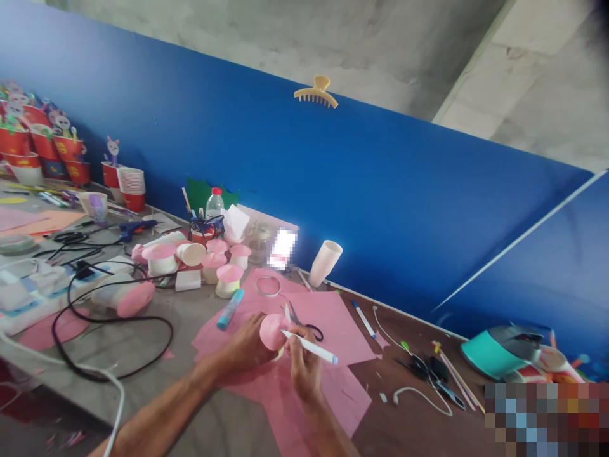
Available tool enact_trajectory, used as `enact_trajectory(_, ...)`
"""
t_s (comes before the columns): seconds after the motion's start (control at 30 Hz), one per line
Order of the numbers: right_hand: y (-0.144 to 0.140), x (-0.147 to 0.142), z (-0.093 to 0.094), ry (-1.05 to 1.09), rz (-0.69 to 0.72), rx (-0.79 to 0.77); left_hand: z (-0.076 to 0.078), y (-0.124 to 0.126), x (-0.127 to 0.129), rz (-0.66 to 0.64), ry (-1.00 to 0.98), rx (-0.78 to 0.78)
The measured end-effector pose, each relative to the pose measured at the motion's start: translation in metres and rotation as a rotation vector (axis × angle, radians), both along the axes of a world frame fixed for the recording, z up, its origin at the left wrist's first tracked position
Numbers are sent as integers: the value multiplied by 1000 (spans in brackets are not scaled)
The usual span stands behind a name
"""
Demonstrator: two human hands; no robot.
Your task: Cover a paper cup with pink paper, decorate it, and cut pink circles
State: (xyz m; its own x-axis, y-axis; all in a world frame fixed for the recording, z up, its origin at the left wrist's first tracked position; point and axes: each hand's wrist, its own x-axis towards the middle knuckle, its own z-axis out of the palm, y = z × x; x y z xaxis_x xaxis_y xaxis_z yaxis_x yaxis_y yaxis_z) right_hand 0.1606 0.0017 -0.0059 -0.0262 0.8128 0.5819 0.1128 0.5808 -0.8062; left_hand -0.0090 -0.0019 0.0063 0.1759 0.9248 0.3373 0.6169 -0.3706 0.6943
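My left hand (250,343) is wrapped round a small paper cup whose end is covered by a pink paper disc (272,331). In my right hand (304,368) is a white marker pen (314,349) with a blue end, its tip at the disc's right side. Below both hands lie pink paper sheets (328,317). Scissors (304,320) rest on the paper just behind my right hand, partly hidden. A turquoise glue stick (231,309) lies left of my left hand, and a clear tape ring (269,285) sits farther back.
Several pink-topped cups (229,279) stand at the back left. Black cable (118,374) loops across the left table beside a power strip (52,285). A white cup stack (326,261) leans by the blue partition (371,190). Right lie another marker (364,318) and earphone wire (423,390).
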Motion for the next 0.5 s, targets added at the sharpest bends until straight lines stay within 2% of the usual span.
enact_trajectory(0.07,0,0,0,-2,6,3,4,-2,0,-30,3,-4)
enact_trajectory(0.2,0,-1,-1,4,-7,2,10,-4,2,4,-30,-36)
enact_trajectory(0.4,4,0,-9,22,-27,-33,5,-3,3,-9,-29,-21)
enact_trajectory(0.5,5,1,-12,31,-41,-55,3,-2,3,24,-38,-11)
